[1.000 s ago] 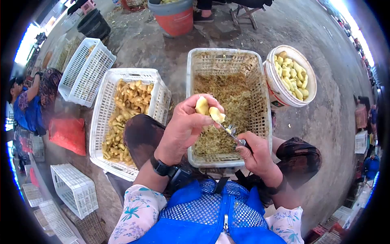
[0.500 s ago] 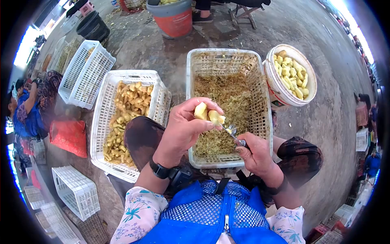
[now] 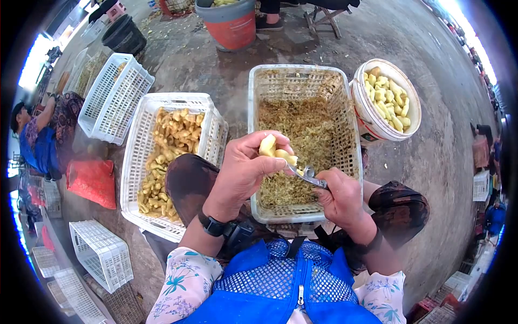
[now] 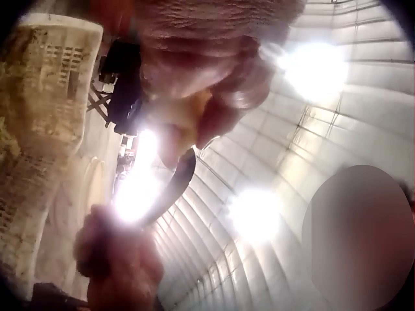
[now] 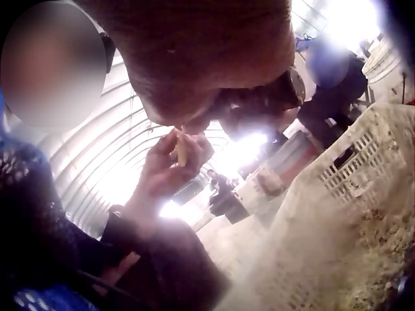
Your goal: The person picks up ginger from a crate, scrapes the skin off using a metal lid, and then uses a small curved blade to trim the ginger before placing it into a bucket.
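Note:
A knobbly piece of peeled ginger [image 3: 268, 144] is pinched between the thumb and fingers of my left hand [image 3: 243, 170], above the middle crate. My right hand [image 3: 342, 197] grips the handle of a shiny metal peeler [image 3: 310, 177], its tip right at the ginger's lower end. From the left wrist, the peeler's blade [image 4: 176, 188] looks dark and curved, with the ginger [image 4: 175, 133] partly hidden by fingers. Below both hands stands a white crate [image 3: 291, 217] with a heap of peelings [image 3: 297, 124].
Left of my knee, a white crate [image 3: 178, 98] holds unpeeled ginger [image 3: 172, 132]. A white bucket [image 3: 365, 123] of peeled ginger [image 3: 389, 100] stands at the right. Farther off are a red sack [image 3: 91, 183], a red-and-grey tub [image 3: 226, 29] and a seated person [image 3: 40, 140].
My right hand has turned the peeler so its broad metal side shows. The ginger's lower end has tipped slightly in my left hand. The person at the left has shifted position.

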A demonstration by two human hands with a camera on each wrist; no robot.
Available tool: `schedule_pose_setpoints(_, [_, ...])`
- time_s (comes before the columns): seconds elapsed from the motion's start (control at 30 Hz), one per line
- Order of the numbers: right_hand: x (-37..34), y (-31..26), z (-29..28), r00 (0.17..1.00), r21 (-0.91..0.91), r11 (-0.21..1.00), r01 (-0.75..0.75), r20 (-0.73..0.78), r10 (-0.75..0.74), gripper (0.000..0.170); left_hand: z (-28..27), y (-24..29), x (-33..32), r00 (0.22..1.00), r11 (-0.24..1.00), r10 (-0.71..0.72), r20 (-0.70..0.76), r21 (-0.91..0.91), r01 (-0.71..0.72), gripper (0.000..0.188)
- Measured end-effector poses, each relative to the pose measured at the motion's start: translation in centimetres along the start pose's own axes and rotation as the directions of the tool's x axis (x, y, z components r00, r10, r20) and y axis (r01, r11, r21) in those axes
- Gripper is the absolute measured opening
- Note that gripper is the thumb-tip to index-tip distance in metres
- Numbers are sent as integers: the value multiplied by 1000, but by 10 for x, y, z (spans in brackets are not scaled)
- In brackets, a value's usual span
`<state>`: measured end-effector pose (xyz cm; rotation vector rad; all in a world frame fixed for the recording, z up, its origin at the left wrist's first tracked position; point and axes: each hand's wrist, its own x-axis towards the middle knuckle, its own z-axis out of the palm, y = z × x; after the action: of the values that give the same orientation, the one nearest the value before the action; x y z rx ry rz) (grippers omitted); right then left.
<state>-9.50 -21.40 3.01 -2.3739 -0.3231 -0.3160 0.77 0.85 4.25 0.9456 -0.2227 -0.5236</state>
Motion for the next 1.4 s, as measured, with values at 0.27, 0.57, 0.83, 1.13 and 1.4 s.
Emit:
schedule_pose_setpoints(0.27, [1, 3, -8, 999, -100, 994, 42, 26, -39, 26, 0, -1, 5, 984, 982, -132, -118, 116, 146, 19])
schedule_pose_setpoints(0.57, [15, 12, -14, 992, -256, 958, 128, 34, -123, 31, -6, -17, 10, 973, 979, -154, -175, 104, 174, 10])
schedule_pose_setpoints(0.83, [21, 18, -10, 992, -304, 945, 123, 33, -118, 32, -16, -31, 20, 960, 981, -193, -204, -7, 196, 11])
schedule_pose_setpoints(1.13, [18, 24, 0, 996, -294, 952, 81, -5, -87, 34, -22, -43, 28, 953, 977, -207, -220, -103, 188, 12])
schedule_pose_setpoints(1.4, [9, 21, 13, 998, -149, 988, -44, -54, 36, 29, -19, -35, 24, 962, 975, -201, -186, -130, 179, 16])
